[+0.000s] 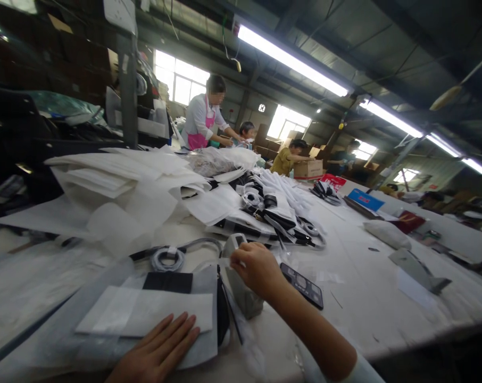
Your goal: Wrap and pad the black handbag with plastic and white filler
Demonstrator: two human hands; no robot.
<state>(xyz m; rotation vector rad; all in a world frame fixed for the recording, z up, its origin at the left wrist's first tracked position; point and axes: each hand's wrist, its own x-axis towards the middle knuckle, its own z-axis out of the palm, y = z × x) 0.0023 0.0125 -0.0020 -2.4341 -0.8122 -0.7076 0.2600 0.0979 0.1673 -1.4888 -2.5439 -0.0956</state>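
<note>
My left hand (161, 343) lies flat, fingers stretched out, on a white foam sheet (145, 311). Under the sheet is a black bag (223, 306) in a clear plastic wrapper (105, 340), only partly visible. A black flat piece (168, 282) shows above the sheet, and a wrapped coil of strap (167, 259) lies beyond it. Just right of the bag stands a grey tape dispenser (244, 295). My right hand (255, 266) is at its top end, thumb and fingers pinched together on what looks like clear tape; the fingertips partly hide it.
A phone (302, 285) lies right of the dispenser. White foam sheets (117, 186) and a heap of wrapped black bags (273, 213) cover the table's far side. A blue box (365, 200) and a grey dispenser (418, 270) stand to the right. Co-workers (203, 119) work beyond.
</note>
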